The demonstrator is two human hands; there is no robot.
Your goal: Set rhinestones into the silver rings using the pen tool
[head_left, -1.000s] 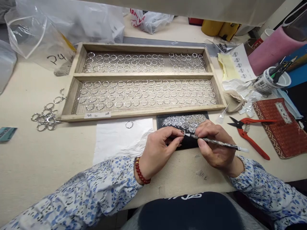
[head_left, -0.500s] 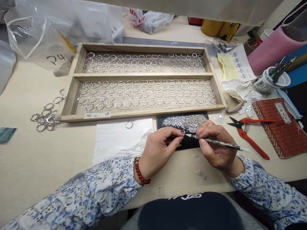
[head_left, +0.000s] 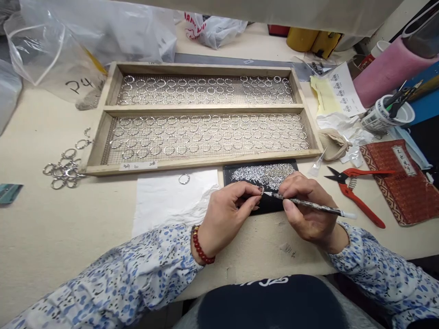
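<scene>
Left hand (head_left: 226, 212): your fingers pinch a small ring (head_left: 261, 190), just below the black tray (head_left: 229, 172).
Right hand (head_left: 305, 205): fingers closed around a pen (head_left: 310, 205), tip touching the ring.

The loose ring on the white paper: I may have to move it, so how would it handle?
The ring is a thin open metal hoop, so probably very light. Lying flat, it likely slides when nudged. On edge, it might roll.

A beige table (head_left: 41, 228) carries a wooden tray (head_left: 202, 108), black mat (head_left: 240, 171), white paper (head_left: 164, 198) and red scissors (head_left: 360, 192).
</scene>
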